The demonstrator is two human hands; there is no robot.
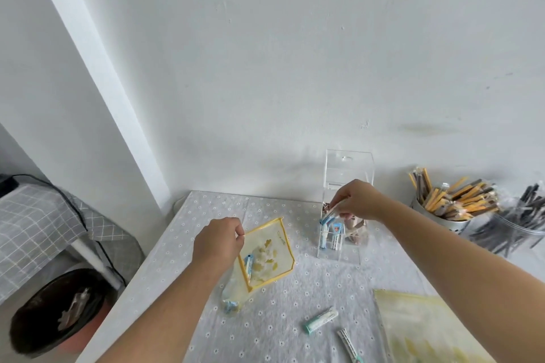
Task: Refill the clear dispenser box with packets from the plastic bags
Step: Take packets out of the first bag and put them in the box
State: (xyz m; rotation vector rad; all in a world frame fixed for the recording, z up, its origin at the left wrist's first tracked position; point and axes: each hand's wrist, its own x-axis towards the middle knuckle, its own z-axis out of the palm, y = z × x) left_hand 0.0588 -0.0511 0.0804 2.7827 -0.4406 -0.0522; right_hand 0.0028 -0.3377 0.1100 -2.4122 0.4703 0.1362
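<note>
My right hand [358,200] pinches a packet [329,213] at the dispenser box [349,168] top, long axis slanting down into it; my left hand [216,242] pinches a bag [269,247].

The daisy-print worktop [274,298] carries a clear dispenser box [349,171], a flat plastic bag [418,324], a teal packet [320,319] and a pot of sticks [439,219].

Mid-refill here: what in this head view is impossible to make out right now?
- Head view, clear dispenser box: the right hand hides its middle, so fill level is unclear.
- Head view, packets in the right hand: the hand covers them; count unclear, print too small.
- Head view, plastic bag at lower right: cut off by the bottom edge.
- Head view, yellow-edged pouch pinched by the left hand: contents hazy through the plastic.
</note>
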